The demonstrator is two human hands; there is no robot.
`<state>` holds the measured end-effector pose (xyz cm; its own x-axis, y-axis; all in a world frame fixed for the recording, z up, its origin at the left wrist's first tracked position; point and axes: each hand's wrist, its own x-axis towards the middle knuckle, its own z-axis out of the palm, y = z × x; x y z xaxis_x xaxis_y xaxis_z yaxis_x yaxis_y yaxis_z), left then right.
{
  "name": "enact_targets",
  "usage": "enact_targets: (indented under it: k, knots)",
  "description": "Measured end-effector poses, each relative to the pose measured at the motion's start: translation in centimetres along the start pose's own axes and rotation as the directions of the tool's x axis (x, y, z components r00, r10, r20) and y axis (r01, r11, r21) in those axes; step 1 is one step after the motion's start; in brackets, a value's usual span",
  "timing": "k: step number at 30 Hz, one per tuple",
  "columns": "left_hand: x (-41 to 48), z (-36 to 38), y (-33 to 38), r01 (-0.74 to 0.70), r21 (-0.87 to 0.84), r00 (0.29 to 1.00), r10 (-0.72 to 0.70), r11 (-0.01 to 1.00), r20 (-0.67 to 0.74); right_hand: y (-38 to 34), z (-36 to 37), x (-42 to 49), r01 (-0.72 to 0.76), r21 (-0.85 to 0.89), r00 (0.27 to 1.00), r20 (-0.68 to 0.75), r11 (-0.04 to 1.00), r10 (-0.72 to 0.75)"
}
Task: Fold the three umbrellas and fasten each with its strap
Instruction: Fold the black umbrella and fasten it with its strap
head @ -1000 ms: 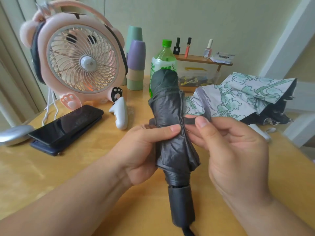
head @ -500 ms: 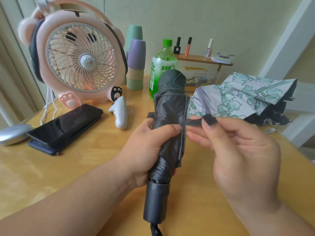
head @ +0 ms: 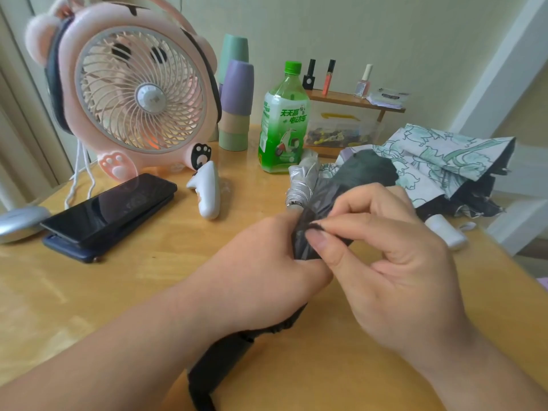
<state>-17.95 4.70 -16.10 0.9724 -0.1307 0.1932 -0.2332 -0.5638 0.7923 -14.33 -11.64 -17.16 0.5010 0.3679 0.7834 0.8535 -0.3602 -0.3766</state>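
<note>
A folded black umbrella point(head: 367, 170) slants across the wooden table point(head: 118, 292), its black handle point(head: 213, 369) near me and its tip pointing away to the right. My left hand point(head: 261, 268) grips it round the middle of the canopy. My right hand point(head: 394, 262) pinches the black strap point(head: 315, 226) between thumb and forefinger, right against the canopy. A silver bundled umbrella end point(head: 299, 185) lies just behind my hands. A floral white-and-green umbrella point(head: 439, 155) lies loosely collapsed at the right, its white handle point(head: 444, 231) toward me.
A pink fan point(head: 142, 96) stands at the back left, with a dark phone point(head: 109, 206) on a case in front of it. A white trinket point(head: 207, 194), a green bottle point(head: 283, 123), stacked cups point(head: 237, 99) and a small shelf point(head: 355, 100) line the back.
The black umbrella has tipped from upright to slanting low over the table. My right hand has brought the strap from the umbrella's right side onto the canopy.
</note>
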Motion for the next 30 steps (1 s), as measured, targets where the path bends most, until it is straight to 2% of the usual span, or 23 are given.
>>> enact_targets:
  k: [3, 5, 8, 11, 16, 20, 22, 25, 30]
  knots:
    - [-0.1, -0.4, -0.4, 0.064, -0.107, 0.993, -0.053, 0.992, 0.104, 0.3, -0.3, 0.0, -0.037, 0.02, 0.999, 0.013, 0.999, 0.036]
    - [-0.1, -0.6, -0.7, 0.083, -0.193, 0.991, -0.061, 0.978, 0.119, 0.7, -0.4, 0.1, -0.058, 0.06, 0.998, 0.017, 0.996, 0.057]
    - [-0.1, -0.4, -1.1, 0.045, -0.22, 0.995, -0.023, 0.975, 0.1, 1.0, -0.3, 0.1, -0.057, 0.062, 0.998, 0.008, 0.996, 0.056]
    - [0.1, -0.2, -1.2, 0.015, -0.166, 0.998, -0.004, 0.986, 0.065, 1.0, -0.5, 0.2, 0.01, -0.003, 1.0, -0.006, 1.0, -0.01]
    - [-0.2, -0.6, -0.8, -0.074, -0.035, 0.996, 0.076, 0.997, 0.052, 0.9, -1.6, 0.6, 0.253, -0.151, 0.967, 0.014, 0.956, -0.254]
    - [0.0, -0.7, -0.6, -0.086, 0.12, 0.992, 0.075, 0.989, 0.101, 1.0, -2.2, 0.9, 0.31, -0.148, 0.95, 0.097, 0.939, -0.298]
    - [0.1, -0.9, -0.7, -0.098, 0.156, 0.985, 0.073, 0.983, 0.158, 1.0, -2.2, 0.8, 0.293, -0.121, 0.949, 0.161, 0.948, -0.273]
    - [0.4, -1.2, -1.5, -0.093, 0.165, 0.967, 0.05, 0.982, 0.25, 1.2, -2.6, 0.7, 0.187, -0.067, 0.948, 0.272, 0.98, -0.163]
    - [0.6, -0.9, -2.1, -0.088, 0.168, 0.945, 0.029, 0.982, 0.325, 2.0, -3.8, 0.8, 0.033, -0.016, 0.883, 0.469, 0.999, -0.022]
